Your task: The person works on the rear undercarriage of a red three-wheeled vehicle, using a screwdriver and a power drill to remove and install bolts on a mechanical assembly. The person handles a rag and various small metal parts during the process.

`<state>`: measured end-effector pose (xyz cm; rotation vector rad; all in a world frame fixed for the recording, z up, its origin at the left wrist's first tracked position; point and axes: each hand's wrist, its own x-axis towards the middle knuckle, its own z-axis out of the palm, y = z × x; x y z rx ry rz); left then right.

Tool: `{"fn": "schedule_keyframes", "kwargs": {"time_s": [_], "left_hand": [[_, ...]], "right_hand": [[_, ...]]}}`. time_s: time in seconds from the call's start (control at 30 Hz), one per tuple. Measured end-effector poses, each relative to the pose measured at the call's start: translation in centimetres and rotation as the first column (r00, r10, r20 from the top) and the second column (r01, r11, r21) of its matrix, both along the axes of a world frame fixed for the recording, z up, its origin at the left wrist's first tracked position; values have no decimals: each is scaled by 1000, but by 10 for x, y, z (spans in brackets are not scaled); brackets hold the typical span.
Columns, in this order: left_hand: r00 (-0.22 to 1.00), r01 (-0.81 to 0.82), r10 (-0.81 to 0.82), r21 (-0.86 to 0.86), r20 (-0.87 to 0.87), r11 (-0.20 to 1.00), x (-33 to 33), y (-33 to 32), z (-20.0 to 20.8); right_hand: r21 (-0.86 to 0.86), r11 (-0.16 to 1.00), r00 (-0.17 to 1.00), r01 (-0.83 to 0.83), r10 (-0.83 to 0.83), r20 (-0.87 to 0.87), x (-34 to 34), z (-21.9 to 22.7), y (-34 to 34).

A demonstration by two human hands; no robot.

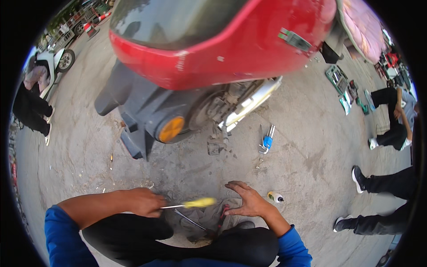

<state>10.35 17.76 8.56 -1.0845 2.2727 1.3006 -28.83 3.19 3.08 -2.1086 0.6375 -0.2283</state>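
My left hand (146, 202) is closed around the metal shaft of a screwdriver, whose yellow handle (199, 203) points right toward my other hand and looks slightly blurred. My right hand (250, 201) is open, thumb and fingers spread apart, with nothing seen between them. Just below its thumb is a red-handled tool (223, 214); whether the thumb touches it I cannot tell. Between my knees a thin metal rod (190, 220) lies over a dark grey, crumpled patch that looks like cloth. A small bottle (275, 196) with a black cap lies right of my right hand.
Ahead stands a red scooter (200, 66) with a round orange reflector (171, 129) and exposed wheel parts. A blue-held hex key set (267, 140) lies on the ground. An open green toolbox (336, 80) is farther right. People stand at left and right; one sits at right.
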Motion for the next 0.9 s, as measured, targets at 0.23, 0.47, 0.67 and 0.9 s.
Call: {"fn": "schedule_keyframes", "kwargs": {"time_s": [0.23, 0.47, 0.67, 0.9], "left_hand": [[932, 47, -130, -243, -337, 969, -107, -80, -15], [526, -757, 740, 165, -420, 632, -84, -110, -116], [-540, -485, 839, 840, -69, -243, -85, -175, -174], [-657, 2, 750, 995, 74, -96, -116, -181, -152]], "right_hand": [[639, 743, 971, 201, -235, -31, -83, 51, 8], [510, 661, 768, 551, -640, 0, -119, 80, 25], [40, 550, 549, 835, -824, -140, -108, 72, 24], [-176, 740, 670, 650, -666, -328, -74, 25, 8]]}}
